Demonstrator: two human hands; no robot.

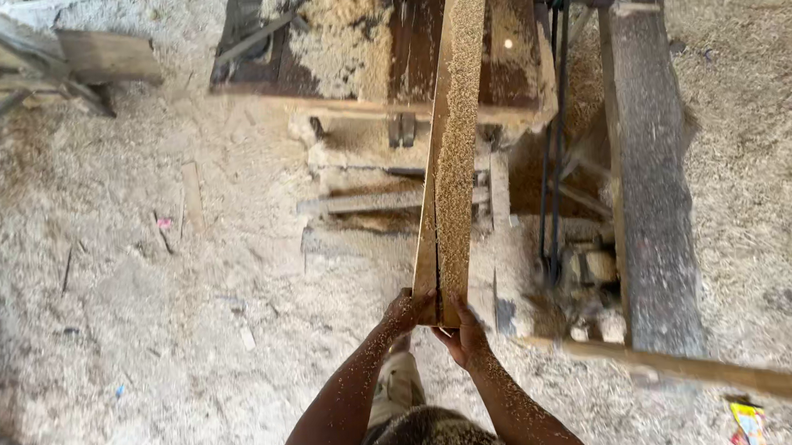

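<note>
Here, plank: a long wooden plank (454,143) coated in sawdust, its near end held in both hands, the rest running straight away from them onto the saw bench (515,53) ahead.
Long axis: in line with the forearms — nearly dead ahead of the person, leaning slightly to the right as it goes away.
Split: a dark lengthwise cut shows in the plank just above the hands, so two strips lie side by side at the near end.
Left hand (410,311): clenched on the left strip's near end, fingers wrapped over its edge.
Right hand (466,335): closed on the right strip's end, sitting a little nearer the body than the left.
Nearer hand: neither — both touch the plank's end, side by side.
Right of the hands: a heavy timber beam (649,184), parallel to the plank and apart from it.
Below the hands: sawdust-covered ground (140,318), scraps scattered to the left.
</note>
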